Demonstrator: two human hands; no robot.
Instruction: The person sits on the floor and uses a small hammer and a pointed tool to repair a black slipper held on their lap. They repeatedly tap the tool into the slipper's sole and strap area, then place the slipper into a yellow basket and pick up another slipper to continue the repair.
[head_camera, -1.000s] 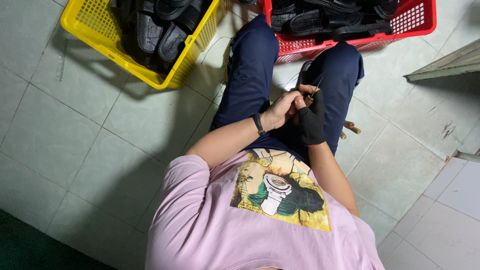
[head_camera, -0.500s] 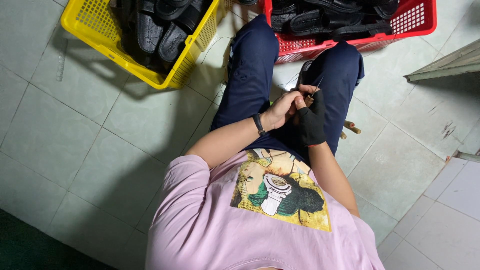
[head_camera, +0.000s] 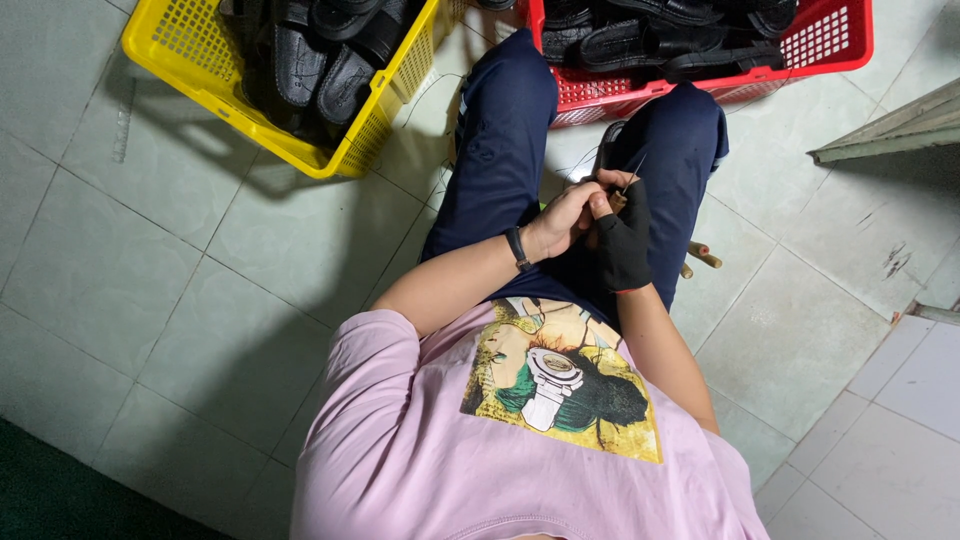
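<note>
My left hand (head_camera: 562, 218), bare with a black wristband, and my right hand (head_camera: 624, 245), in a black glove, meet over my lap between my knees. My right hand is closed on a small tool with a wooden handle and a thin metal point (head_camera: 634, 176) sticking up. My left hand's fingers are closed on the edge of a black sandal (head_camera: 606, 143) that lies between my legs, right beside the tool. Thin thread (head_camera: 578, 181) runs by my fingers. Most of the sandal is hidden by my hands and legs.
A yellow basket (head_camera: 180, 60) with black sandals stands on the tiled floor at far left. A red basket (head_camera: 830, 45) with more black sandals stands ahead of my knees. Short wooden sticks (head_camera: 702, 256) lie by my right thigh. A grey board (head_camera: 900, 125) is at right.
</note>
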